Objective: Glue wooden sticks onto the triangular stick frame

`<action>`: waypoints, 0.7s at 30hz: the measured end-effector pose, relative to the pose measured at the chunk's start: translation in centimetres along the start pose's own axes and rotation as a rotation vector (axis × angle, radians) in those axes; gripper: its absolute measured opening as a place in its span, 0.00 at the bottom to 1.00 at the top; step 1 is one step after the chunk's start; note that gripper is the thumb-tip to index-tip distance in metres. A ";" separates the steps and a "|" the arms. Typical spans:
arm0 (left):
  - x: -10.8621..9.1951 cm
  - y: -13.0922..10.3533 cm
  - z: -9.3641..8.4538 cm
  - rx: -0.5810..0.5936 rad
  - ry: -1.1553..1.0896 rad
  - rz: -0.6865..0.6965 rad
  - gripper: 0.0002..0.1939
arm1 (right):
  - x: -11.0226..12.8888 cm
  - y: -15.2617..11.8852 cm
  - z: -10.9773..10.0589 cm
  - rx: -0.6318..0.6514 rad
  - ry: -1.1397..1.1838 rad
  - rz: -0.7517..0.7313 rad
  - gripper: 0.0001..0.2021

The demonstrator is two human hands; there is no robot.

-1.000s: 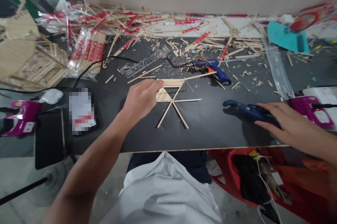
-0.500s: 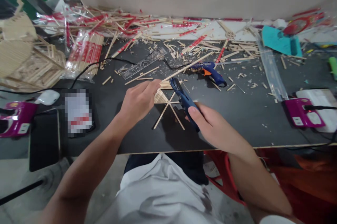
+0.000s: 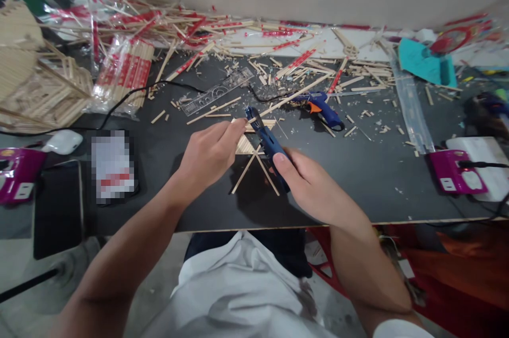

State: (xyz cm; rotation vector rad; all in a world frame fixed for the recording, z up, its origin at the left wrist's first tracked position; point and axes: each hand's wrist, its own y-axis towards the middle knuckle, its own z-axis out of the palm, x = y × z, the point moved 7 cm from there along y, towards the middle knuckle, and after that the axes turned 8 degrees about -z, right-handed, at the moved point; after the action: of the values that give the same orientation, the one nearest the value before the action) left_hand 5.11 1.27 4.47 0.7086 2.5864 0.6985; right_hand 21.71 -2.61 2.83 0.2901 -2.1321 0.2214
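My left hand [image 3: 210, 152] pinches one end of a long wooden chopstick [image 3: 296, 97], which slants up to the right. In my right hand [image 3: 310, 181] are dark blue hand cutters [image 3: 269, 141], fingers wrapped around the handles. The cutters' jaws are at the chopstick, right beside my left fingertips; whether they are closed on it I cannot tell. Beneath both hands lies a star-shaped frame of thin sticks [image 3: 244, 174], with a wedge of sticks laid side by side [image 3: 245, 145] on its upper left. My hands and the cutters hide part of this frame.
Behind the hands lie a blue glue gun [image 3: 324, 110], a clear ruler [image 3: 217, 92] and scattered stick offcuts. Bagged chopsticks [image 3: 125, 73] and a stick-built piece [image 3: 51, 89] are at left, near two phones. Purple power sockets [image 3: 457, 172] stand at either side.
My right hand has brought the cutters left and slightly down, so their jaws now meet the chopstick beside my left fingers. My left hand still pinches the chopstick.
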 end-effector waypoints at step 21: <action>-0.5 -0.2 0.3 0.052 0.020 0.047 0.13 | -0.2 0.2 0.4 0.016 -0.003 0.062 0.24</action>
State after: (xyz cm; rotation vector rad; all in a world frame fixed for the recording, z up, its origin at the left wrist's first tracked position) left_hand 5.56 0.97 4.23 0.7851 2.6221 0.6577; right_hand 21.41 -2.51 2.46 0.2336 -2.1447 0.2738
